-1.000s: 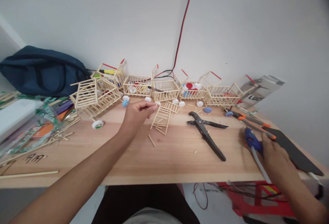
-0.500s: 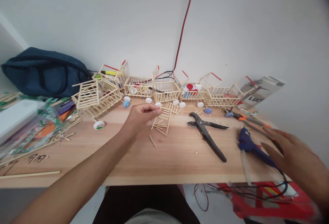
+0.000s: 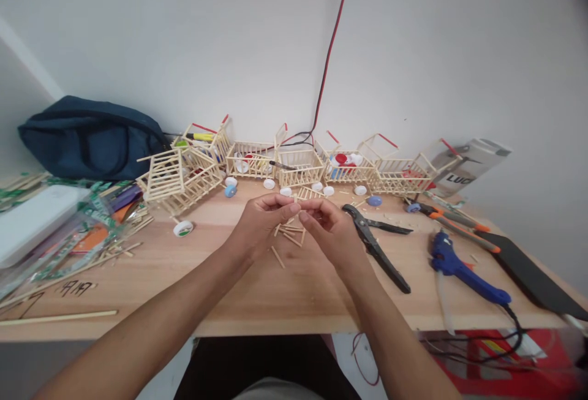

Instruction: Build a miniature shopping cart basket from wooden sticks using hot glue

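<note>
My left hand (image 3: 265, 223) is closed in a pinch on a short wooden stick (image 3: 296, 199), of which only a small end shows. Against its fingertips rests my right hand (image 3: 331, 228), thumb and forefinger curled together; what lies between them is too small to make out. Just beyond and below the fingers, a flat ladder-like frame of sticks (image 3: 312, 193) lies on the wooden table (image 3: 220, 302), partly hidden by my hands. Several loose cut sticks (image 3: 278, 257) lie beside it.
Several stick-built carts (image 3: 301, 167) with bottle-cap wheels line the wall. To the right are black cutters (image 3: 381, 253), a blue glue gun (image 3: 463, 268), orange-handled pliers (image 3: 459, 225) and a dark flat slab (image 3: 533, 277). At left sit a blue bag (image 3: 92, 139) and a white box (image 3: 39, 219).
My right hand has come from beside the glue gun at the right to meet my left hand at the middle. My left hand keeps its pinch on the stick. The view has shifted slightly.
</note>
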### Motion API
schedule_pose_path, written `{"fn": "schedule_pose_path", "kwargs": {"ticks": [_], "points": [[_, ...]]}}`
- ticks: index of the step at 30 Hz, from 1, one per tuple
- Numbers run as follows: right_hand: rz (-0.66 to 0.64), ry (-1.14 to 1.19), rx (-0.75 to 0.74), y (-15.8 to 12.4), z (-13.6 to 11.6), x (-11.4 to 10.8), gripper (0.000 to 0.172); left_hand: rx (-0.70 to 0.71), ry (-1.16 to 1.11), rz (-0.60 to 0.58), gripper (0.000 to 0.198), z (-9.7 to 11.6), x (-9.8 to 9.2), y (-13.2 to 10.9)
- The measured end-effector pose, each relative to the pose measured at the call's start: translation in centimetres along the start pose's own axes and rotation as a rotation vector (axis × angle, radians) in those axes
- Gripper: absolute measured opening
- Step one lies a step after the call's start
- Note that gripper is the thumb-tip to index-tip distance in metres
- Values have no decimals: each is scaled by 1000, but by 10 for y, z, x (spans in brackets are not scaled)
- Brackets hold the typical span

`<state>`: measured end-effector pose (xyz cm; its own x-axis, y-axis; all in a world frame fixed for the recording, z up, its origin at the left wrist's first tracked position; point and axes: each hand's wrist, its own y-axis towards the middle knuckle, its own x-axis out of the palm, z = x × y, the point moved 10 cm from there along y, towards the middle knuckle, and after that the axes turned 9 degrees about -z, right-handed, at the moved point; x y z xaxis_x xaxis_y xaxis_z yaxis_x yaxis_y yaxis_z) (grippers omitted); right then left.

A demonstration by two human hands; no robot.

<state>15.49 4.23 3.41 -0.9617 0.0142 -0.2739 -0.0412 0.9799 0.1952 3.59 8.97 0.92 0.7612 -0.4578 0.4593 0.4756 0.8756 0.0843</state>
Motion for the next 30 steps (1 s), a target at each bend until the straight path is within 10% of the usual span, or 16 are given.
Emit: {"fn": "schedule_pose_path", "kwargs": {"ticks": [15,24,30], "points": [[-1,236,29,2,8,0,26,5,146,-46,31,1,-2,2],[87,189,132,2,47,-34,27,20,1383,28,20,16,-10,4],[72,369,244,8,72,-24,33,-137,1642,36,20,-1,-14,5]]}}
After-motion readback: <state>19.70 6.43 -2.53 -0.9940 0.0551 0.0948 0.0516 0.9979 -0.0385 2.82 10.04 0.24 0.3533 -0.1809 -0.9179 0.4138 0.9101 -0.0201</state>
